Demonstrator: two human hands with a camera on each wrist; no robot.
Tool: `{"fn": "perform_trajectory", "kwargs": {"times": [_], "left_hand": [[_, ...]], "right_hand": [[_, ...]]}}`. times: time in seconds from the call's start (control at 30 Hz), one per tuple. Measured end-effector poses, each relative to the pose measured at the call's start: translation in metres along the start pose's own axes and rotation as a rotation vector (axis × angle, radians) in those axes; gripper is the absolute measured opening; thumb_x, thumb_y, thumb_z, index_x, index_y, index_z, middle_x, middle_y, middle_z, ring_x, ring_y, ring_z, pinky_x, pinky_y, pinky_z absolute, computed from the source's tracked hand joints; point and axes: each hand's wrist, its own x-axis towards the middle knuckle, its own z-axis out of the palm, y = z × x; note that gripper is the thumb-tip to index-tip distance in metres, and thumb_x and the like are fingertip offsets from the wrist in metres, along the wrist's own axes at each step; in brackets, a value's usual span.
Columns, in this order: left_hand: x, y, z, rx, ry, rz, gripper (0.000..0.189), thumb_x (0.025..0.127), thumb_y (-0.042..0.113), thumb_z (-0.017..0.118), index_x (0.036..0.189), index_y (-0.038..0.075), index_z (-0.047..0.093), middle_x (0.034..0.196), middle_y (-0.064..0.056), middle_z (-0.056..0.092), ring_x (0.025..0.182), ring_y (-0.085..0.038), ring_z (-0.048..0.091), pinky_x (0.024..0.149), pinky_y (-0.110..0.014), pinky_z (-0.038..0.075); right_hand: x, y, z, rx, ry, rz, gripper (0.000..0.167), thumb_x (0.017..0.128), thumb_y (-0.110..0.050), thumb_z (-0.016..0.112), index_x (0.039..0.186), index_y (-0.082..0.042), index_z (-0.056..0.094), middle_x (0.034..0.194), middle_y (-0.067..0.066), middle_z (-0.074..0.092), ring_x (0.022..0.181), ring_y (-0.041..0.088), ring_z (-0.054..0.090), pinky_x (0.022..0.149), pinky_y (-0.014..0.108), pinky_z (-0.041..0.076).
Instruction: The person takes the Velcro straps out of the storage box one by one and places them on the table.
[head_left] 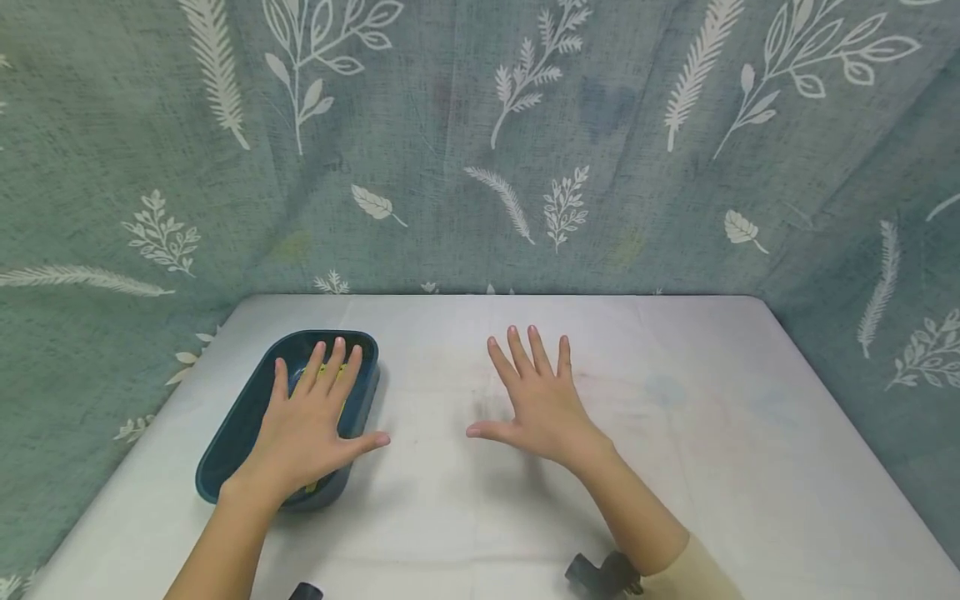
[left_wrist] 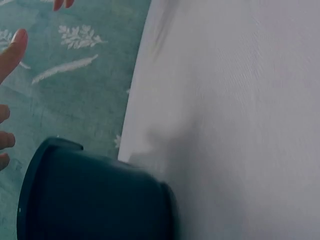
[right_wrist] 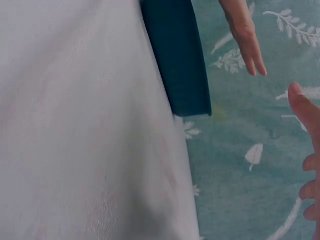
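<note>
We see both hands spread flat, fingers straight, gripping nothing. Left hand [head_left: 303, 429] hovers over the dark teal tray [head_left: 225, 442] at about 9 o'clock on the white table [head_left: 712, 467]; whether the palm touches the rim we cannot tell. Right hand [head_left: 536, 404] sits near table centre, well apart from the tray, over bare cloth.

Something yellow-green [head_left: 324, 377] lies inside the tray, mostly hidden under the left fingers — shape unclear.

Left wrist view: the tray wall shows dark at 7 o'clock, with fingertips [left_wrist: 15, 45] at the left edge. Right wrist view: the tray is at 12 o'clock, the other hand's fingers beyond it.

Risks, as we judge them:
- The tray sits close to the table's left edge; a sideways push from the left hand could slide it off.
- Pressing down on one rim could tip it and spill the contents.
- The contents are hidden from the head view, so a blind grab could miss.

Count: two hands, one tray, one table, at least one yellow-green item — the exact number cannot be told. One leaf-print backdrop [head_left: 480, 142] runs around the three far sides.
</note>
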Motion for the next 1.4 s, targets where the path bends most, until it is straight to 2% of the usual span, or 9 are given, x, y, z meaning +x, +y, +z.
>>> {"fn": "perform_trajectory", "kwargs": {"times": [0.27, 0.53, 0.77, 0.93, 1.1, 1.2, 1.27, 1.33, 1.4], "left_hand": [[-0.016, -0.023, 0.001, 0.015, -0.031, -0.017, 0.11, 0.078, 0.074, 0.052, 0.152, 0.019, -0.006, 0.159, -0.009, -0.004, 0.146, -0.031, -0.003, 0.11, -0.063, -0.014], [-0.03, -0.044, 0.001, -0.008, 0.0, -0.027, 0.111, 0.077, 0.069, 0.058, 0.153, 0.018, -0.005, 0.159, -0.01, -0.001, 0.146, -0.031, -0.002, 0.11, -0.061, -0.017], [-0.042, -0.065, -0.006, -0.009, -0.032, -0.091, 0.114, 0.076, 0.069, 0.06, 0.152, 0.017, -0.007, 0.158, -0.013, -0.002, 0.145, -0.034, -0.003, 0.104, -0.065, -0.023], [-0.053, -0.082, -0.006, -0.038, -0.05, -0.126, 0.117, 0.074, 0.067, 0.063, 0.152, 0.015, -0.007, 0.158, -0.017, -0.001, 0.145, -0.035, -0.004, 0.102, -0.066, -0.024], [-0.064, -0.097, -0.006, -0.194, -0.042, -0.135, 0.117, 0.074, 0.054, 0.072, 0.152, 0.016, -0.006, 0.157, -0.019, -0.001, 0.145, -0.033, -0.005, 0.105, -0.065, -0.021], [-0.07, -0.106, -0.004, -0.341, -0.043, -0.132, 0.115, 0.075, 0.042, 0.076, 0.152, 0.019, -0.006, 0.158, -0.015, -0.005, 0.144, -0.036, -0.005, 0.107, -0.062, -0.02], [-0.074, -0.112, -0.002, -0.451, -0.048, -0.137, 0.113, 0.076, 0.033, 0.078, 0.152, 0.023, -0.005, 0.158, -0.009, -0.01, 0.143, -0.039, -0.007, 0.106, -0.066, -0.017], [-0.077, -0.117, 0.0, -0.555, -0.052, -0.152, 0.112, 0.076, 0.024, 0.079, 0.152, 0.027, -0.005, 0.158, -0.002, -0.012, 0.143, -0.035, -0.011, 0.103, -0.072, -0.012], [-0.08, -0.122, 0.003, -0.631, -0.047, -0.156, 0.112, 0.076, 0.017, 0.079, 0.152, 0.029, -0.003, 0.157, 0.005, -0.012, 0.144, -0.023, -0.013, 0.098, -0.078, -0.006]], "right_hand": [[0.01, -0.01, 0.003, 0.03, 0.008, -0.027, 0.103, 0.077, -0.08, 0.045, 0.153, -0.019, 0.01, 0.158, 0.011, 0.003, 0.145, 0.032, -0.004, 0.111, 0.067, -0.004], [0.019, -0.023, 0.006, 0.048, 0.01, -0.048, 0.104, 0.076, -0.079, 0.047, 0.153, -0.019, 0.011, 0.159, 0.01, 0.005, 0.145, 0.032, -0.004, 0.111, 0.067, -0.005], [0.026, -0.033, 0.008, 0.07, 0.001, -0.069, 0.101, 0.078, -0.078, 0.046, 0.153, -0.02, 0.011, 0.159, 0.009, 0.007, 0.146, 0.03, -0.004, 0.111, 0.066, -0.005], [0.031, -0.04, 0.012, 0.077, 0.025, -0.089, 0.101, 0.078, -0.077, 0.047, 0.153, -0.02, 0.012, 0.159, 0.01, 0.009, 0.146, 0.03, 0.0, 0.111, 0.067, -0.002], [0.036, -0.047, 0.02, 0.116, 0.056, -0.083, 0.098, 0.08, -0.074, 0.048, 0.153, -0.017, 0.013, 0.159, 0.01, 0.009, 0.146, 0.03, 0.004, 0.111, 0.066, -0.001], [0.039, -0.051, 0.025, 0.159, 0.046, -0.066, 0.097, 0.081, -0.073, 0.048, 0.153, -0.017, 0.012, 0.159, 0.01, 0.009, 0.146, 0.03, 0.005, 0.112, 0.066, 0.0], [0.041, -0.054, 0.028, 0.22, 0.027, -0.055, 0.097, 0.082, -0.072, 0.049, 0.153, -0.018, 0.011, 0.159, 0.009, 0.009, 0.146, 0.03, 0.006, 0.112, 0.065, 0.0], [0.043, -0.057, 0.031, 0.303, 0.004, -0.045, 0.097, 0.082, -0.07, 0.051, 0.153, -0.019, 0.01, 0.159, 0.008, 0.009, 0.146, 0.029, 0.007, 0.113, 0.063, -0.002], [0.044, -0.06, 0.034, 0.394, -0.014, -0.035, 0.096, 0.082, -0.068, 0.053, 0.153, -0.02, 0.011, 0.159, 0.007, 0.008, 0.146, 0.028, 0.008, 0.114, 0.062, -0.003]]}}
